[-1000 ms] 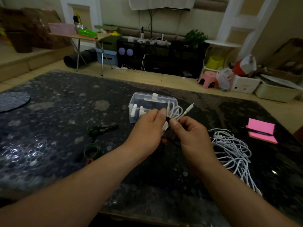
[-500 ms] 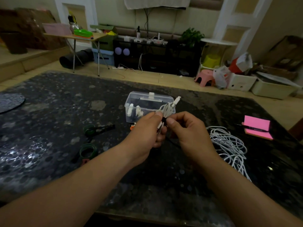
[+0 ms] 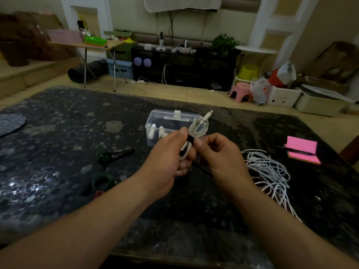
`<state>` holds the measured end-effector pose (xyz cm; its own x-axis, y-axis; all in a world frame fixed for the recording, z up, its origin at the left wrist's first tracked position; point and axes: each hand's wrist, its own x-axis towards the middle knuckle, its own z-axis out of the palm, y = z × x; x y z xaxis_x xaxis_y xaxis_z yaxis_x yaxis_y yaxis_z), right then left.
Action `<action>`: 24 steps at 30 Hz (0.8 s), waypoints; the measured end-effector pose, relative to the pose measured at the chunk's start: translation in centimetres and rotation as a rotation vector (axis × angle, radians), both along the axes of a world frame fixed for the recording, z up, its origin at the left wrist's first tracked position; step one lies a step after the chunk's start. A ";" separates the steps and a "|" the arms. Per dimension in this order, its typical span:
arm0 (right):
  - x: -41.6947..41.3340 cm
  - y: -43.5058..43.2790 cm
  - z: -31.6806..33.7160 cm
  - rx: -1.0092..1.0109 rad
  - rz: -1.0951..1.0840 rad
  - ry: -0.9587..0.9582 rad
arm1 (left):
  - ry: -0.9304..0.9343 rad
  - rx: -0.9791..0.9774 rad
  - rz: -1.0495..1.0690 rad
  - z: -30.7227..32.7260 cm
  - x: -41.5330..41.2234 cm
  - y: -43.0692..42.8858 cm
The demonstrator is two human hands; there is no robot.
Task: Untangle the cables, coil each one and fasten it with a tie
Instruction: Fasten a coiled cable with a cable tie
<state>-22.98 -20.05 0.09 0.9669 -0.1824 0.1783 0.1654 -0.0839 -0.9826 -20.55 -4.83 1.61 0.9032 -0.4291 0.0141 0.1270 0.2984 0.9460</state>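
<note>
The left hand has its grip closed round a small coil of white cable, thumb laid along the top and fingers folded underneath, holding the bundle up off the dark speckled stone counter. The right hand meets it from the other side, its grip a pinch of thumb and forefinger on the black tie that bands the middle of the coil; the other fingers are loosely curled behind. A second black patch shows lower on the coil against the left fingers, but I cannot tell whether it is part of the same tie. One white connector end pokes up and to the right out of the loops. Just beyond the hands a clear plastic box with a white latch stands on the counter, with small white pieces inside. To the right of the right wrist lies a loose tangle of white cables, spread on the counter and trailing toward the near edge. Further right sits a pink pad of sticky notes with a black pen across it. To the left are green-handled scissors and, nearer, a green roll of tape - both apart from the hands.
</note>
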 end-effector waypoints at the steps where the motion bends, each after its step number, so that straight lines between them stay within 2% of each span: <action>1: -0.1 0.1 0.0 -0.015 -0.019 -0.013 | -0.019 0.020 0.023 -0.1 -0.1 0.0; 8: -0.2 0.3 0.6 -0.061 -0.056 -0.087 | -0.075 0.023 0.079 -0.2 -0.2 -0.3; 12: -0.3 0.3 0.7 -0.109 -0.032 -0.098 | -0.028 -0.009 0.019 0.1 0.3 0.3; 22: -0.3 0.8 0.5 0.007 -0.071 -0.079 | -0.010 -0.067 -0.030 0.1 0.2 0.2; 24: -0.3 1.2 0.3 0.092 -0.057 -0.043 | -0.040 -0.049 -0.014 0.1 0.1 0.1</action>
<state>-23.26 -18.89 0.35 0.9463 -0.2541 0.1997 0.2053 -0.0043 -0.9787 -20.42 -4.69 1.71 0.8953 -0.4398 0.0713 0.0941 0.3432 0.9345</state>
